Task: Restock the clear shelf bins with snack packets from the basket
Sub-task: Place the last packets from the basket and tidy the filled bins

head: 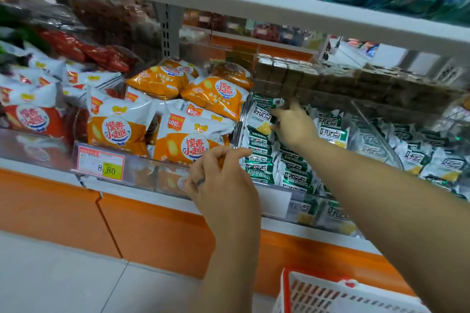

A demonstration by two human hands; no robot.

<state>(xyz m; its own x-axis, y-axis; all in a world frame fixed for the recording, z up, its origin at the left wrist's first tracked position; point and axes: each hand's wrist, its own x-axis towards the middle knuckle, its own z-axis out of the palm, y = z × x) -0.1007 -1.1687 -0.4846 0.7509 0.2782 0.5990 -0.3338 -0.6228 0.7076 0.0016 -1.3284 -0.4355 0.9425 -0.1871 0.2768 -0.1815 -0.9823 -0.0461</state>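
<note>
In the clear bin, the right hand pinches a green packet; the left hand hides its grip.

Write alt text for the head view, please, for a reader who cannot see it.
A person's right hand pinches a green packet in a clear bin of like packets, while the left hand touches the bin's front rim. The bin to its left holds orange packets; a red basket sits at lower right.

Head-worn view, facing forward and down, close on shelf bins
</note>
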